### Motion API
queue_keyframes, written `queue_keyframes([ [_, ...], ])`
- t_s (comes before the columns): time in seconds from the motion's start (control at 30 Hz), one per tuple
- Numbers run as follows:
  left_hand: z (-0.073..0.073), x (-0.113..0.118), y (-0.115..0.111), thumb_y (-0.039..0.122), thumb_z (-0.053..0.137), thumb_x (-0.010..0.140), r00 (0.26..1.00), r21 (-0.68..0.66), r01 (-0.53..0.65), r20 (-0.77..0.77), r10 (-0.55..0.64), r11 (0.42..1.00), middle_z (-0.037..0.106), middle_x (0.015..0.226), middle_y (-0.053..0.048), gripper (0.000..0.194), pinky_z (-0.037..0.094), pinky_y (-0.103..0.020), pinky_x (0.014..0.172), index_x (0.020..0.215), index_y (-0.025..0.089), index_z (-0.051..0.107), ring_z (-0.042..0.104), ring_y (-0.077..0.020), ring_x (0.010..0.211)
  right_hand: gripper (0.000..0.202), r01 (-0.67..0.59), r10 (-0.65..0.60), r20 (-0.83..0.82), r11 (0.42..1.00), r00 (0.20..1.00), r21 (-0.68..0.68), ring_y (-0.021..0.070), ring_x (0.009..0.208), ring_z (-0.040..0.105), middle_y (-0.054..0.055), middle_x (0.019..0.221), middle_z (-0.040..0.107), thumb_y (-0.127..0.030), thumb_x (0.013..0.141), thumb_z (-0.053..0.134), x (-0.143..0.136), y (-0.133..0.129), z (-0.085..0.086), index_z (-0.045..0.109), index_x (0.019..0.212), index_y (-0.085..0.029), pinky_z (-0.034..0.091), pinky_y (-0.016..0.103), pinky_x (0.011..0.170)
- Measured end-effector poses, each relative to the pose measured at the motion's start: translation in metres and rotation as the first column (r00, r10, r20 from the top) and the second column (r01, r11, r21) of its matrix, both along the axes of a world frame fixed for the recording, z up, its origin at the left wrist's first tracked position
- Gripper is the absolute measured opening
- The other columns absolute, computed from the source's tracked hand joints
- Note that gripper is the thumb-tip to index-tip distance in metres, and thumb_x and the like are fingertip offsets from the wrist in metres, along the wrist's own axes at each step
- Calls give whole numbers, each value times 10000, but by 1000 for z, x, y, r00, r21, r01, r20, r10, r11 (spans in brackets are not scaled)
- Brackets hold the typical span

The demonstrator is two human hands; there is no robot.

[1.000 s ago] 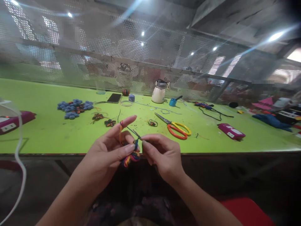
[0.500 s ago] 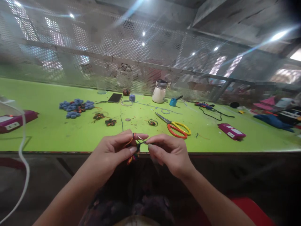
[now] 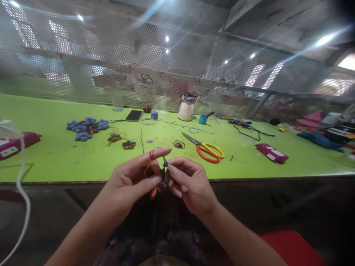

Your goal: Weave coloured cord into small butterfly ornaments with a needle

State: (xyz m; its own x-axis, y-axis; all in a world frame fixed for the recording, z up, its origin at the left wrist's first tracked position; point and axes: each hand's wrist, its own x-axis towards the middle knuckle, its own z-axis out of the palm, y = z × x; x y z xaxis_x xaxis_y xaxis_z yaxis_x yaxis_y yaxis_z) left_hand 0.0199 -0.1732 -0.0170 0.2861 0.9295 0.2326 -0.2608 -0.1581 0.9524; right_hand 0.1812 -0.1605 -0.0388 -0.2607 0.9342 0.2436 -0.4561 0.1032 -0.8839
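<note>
My left hand pinches a small multicoloured crochet piece between thumb and fingers, just past the table's near edge. Orange and dark yarn wraps round its raised index finger. Close beside it, my right hand is closed at the dark yarn loop above the piece; a hook, if held, is hidden by the fingers. Beyond the hands lie two dark crochet flowers, one nearer, and a small yarn bundle. Open scissors with red and yellow handles rest to the right.
On the green table are blue crochet flowers, a phone, yarn balls, a white jar, a blue container and purple boxes at left and right. A white cable hangs at left. Behind stands a perforated screen.
My right hand has turned and moved slightly left and down, and the hook tip seen earlier no longer shows. My left index finger has lifted, and the dark loop now stands upright.
</note>
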Motion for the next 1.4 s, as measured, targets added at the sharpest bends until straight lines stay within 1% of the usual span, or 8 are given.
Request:
queue_keyframes([
  [0.17, 2, -7, -4, 128, 805, 633, 941, -203, 107, 337, -33, 973, 624, 814, 23, 374, 509, -182, 593, 939, 340, 768, 615, -107, 671, 87, 140, -211, 176, 928, 962, 346, 63, 470, 490, -16, 611, 615, -192, 837, 665, 4, -5, -3, 717, 906, -206, 379, 181, 429],
  [0.37, 1, -10, -4, 169, 805, 628, 888, -221, 188, 455, -69, 957, 644, 748, -2, 254, 484, -182, 569, 861, 262, 772, 594, -111, 651, 201, 77, -544, 307, 572, 781, 816, 129, 678, 613, 48, 766, 699, -47, 809, 635, 30, -3, 16, 712, 947, -171, 472, 238, 605],
  [0.47, 1, -6, -1, 185, 770, 657, 901, -170, 187, 422, -100, 968, 594, 728, -3, 52, 472, -193, 610, 647, 177, 720, 542, -100, 647, 172, 43, -434, 348, 674, 831, 737, 114, 655, 603, 36, 753, 689, -68, 814, 644, 33, -5, 18, 714, 931, -173, 465, 224, 583],
  [0.57, -1, -3, 6, 138, 745, 664, 957, -148, 177, 258, -135, 973, 559, 723, 0, 207, 436, -172, 591, 495, 139, 626, 496, -77, 617, 104, 49, -252, 318, 847, 914, 530, 73, 528, 524, -9, 643, 621, -138, 835, 650, 29, -4, 17, 708, 912, -178, 408, 196, 481],
  [0.7, 0, -3, 15, 128, 737, 707, 999, -62, 26, 39, -24, 998, 566, 688, 26, 89, 419, -162, 568, 734, 187, 677, 497, -79, 609, 95, 40, -137, 285, 946, 949, 322, 48, 421, 423, -35, 557, 548, -224, 825, 665, 25, 3, 16, 688, 878, -148, 319, 183, 389],
  [0.87, 12, 2, 20, 122, 649, 772, 949, 126, -10, -312, 50, 992, 576, 675, 47, 792, 452, -237, 571, 1464, 290, 303, 526, -127, 579, 208, 2, -43, 333, 992, 942, 123, 44, 396, 394, -45, 554, 531, -322, 805, 677, 23, 12, 21, 669, 920, -149, 277, 180, 364],
  [1.1, 12, 11, 20, 143, 624, 789, 930, 213, -64, -342, 136, 975, 611, 770, 15, 792, 463, -276, 648, 1488, 263, 269, 554, -145, 647, 261, 85, -118, 304, 989, 945, 122, 28, 403, 310, -68, 549, 490, -356, 715, 764, 9, 24, 22, 608, 777, -157, 208, 187, 370],
  [1.4, 7, 9, 19, 113, 743, 712, 990, 96, -113, -70, 120, 989, 607, 755, 22, 675, 470, -243, 703, 1333, 256, 522, 552, -131, 736, 312, -33, 47, 192, 996, 980, -78, 31, 375, 348, -83, 494, 459, -373, 669, 785, 11, 29, 33, 559, 696, -159, 178, 169, 355],
])
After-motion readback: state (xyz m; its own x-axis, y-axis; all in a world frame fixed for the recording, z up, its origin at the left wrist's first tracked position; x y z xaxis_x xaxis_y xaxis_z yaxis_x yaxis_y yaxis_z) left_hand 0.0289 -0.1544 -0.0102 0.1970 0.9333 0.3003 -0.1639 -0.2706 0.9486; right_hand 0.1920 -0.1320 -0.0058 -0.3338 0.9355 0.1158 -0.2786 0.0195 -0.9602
